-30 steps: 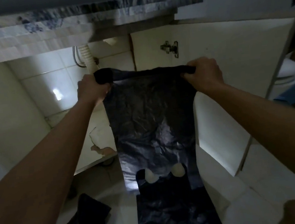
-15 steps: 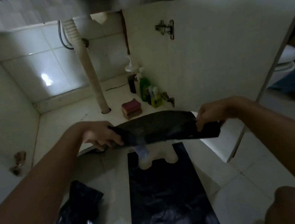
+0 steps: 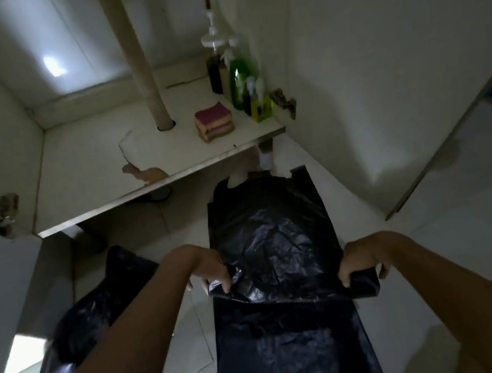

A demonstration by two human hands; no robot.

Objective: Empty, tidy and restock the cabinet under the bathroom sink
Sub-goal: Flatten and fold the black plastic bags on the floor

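Observation:
A black plastic bag (image 3: 272,238) lies stretched over another flat black bag (image 3: 291,353) on the tiled floor in front of the cabinet. My left hand (image 3: 210,271) pinches the upper bag's near left corner. My right hand (image 3: 362,260) grips its near right corner. The open cabinet's shelf (image 3: 90,173) holds a stack of sponges (image 3: 214,121), a dark pump bottle (image 3: 214,58), a green bottle (image 3: 240,76) and a small yellow spray bottle (image 3: 260,106), all at its right end.
A third crumpled black bag (image 3: 99,307) lies on the floor at the left. A drain pipe (image 3: 138,57) runs down into the shelf. The open cabinet door (image 3: 385,72) stands at the right. The shelf's front surface is chipped.
Both hands have lowered the black bag from up in front of the cabinet down onto the bag on the floor. The view has tilted down.

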